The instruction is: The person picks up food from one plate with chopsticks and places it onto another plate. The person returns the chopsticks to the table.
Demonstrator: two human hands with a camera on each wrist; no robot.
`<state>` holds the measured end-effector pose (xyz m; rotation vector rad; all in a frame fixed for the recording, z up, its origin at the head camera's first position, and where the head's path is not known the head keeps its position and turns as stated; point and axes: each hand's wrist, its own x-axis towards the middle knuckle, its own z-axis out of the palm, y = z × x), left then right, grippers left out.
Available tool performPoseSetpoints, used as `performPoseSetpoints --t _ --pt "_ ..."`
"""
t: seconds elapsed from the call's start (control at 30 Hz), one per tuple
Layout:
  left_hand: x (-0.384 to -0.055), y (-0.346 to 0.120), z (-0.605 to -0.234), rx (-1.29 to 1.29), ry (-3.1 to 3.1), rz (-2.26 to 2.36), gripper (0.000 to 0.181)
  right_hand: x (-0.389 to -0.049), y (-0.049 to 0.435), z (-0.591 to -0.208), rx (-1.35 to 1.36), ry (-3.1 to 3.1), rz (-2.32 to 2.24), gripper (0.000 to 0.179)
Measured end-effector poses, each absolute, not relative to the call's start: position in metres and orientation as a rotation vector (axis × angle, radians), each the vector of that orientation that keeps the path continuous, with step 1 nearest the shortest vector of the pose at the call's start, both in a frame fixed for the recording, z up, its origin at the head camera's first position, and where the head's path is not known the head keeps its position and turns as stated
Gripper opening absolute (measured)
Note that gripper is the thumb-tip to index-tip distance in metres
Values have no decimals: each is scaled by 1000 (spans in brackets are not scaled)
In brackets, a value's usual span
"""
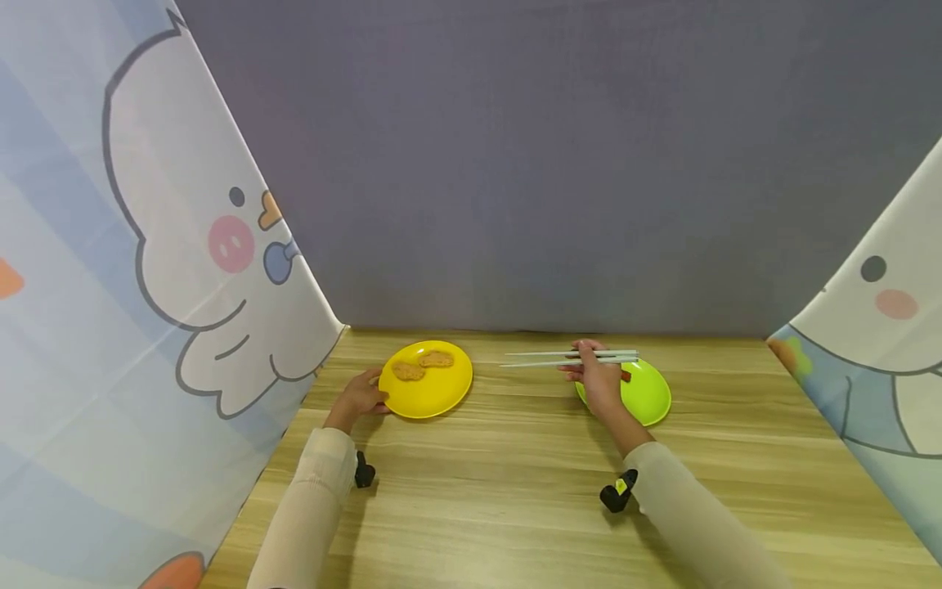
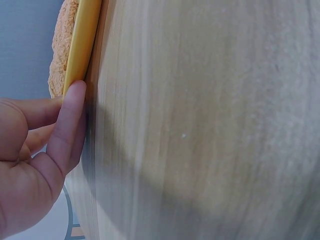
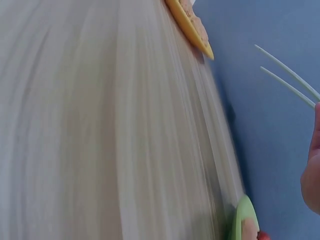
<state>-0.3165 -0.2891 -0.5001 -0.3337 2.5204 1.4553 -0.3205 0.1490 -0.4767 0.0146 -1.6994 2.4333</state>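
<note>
Pale sleeves reach in from the bottom edge, left sleeve (image 1: 302,507) and right sleeve (image 1: 706,515), each with a black device at the wrist: left device (image 1: 364,471), right device (image 1: 618,492), the latter bearing a yellow-green mark. Under them spreads the wood-grained table (image 1: 478,499).

Beyond the wrists, the right hand (image 1: 602,384) is above the left part of a lime-green plate (image 1: 651,397). Its fingers are curled round a pair of pale chopsticks (image 1: 548,363), whose thin ends point left over the table, slightly apart from each other. A dark red item (image 1: 626,375) shows beside the hand at the green plate, mostly hidden, so I cannot tell its shape.

Level with it on the other side, the left hand (image 1: 362,394) is at the left edge of a yellow plate (image 1: 427,402). The left wrist view shows its fingers pinching the rim, some on the upper side and some below, close to the table. Two brown, rough-crusted pieces (image 1: 408,371) lie on the yellow plate, side by side toward its far left part. The two plates stand well apart.

Behind everything rises a plain grey backdrop (image 1: 500,164), flanked by a left panel (image 1: 184,204) and a right panel (image 1: 894,352) printed with white cartoon figures.
</note>
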Motion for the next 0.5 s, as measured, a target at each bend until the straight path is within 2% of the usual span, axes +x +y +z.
performPoseSetpoints --t 0.23,0.5 --pt "-316 -288 -499 -352 2471 1534 67 -325 125 -473 37 -1645 2468 35" --pt "-316 -289 -501 -353 2472 1545 67 -329 91 -473 73 -1697 2439 25"
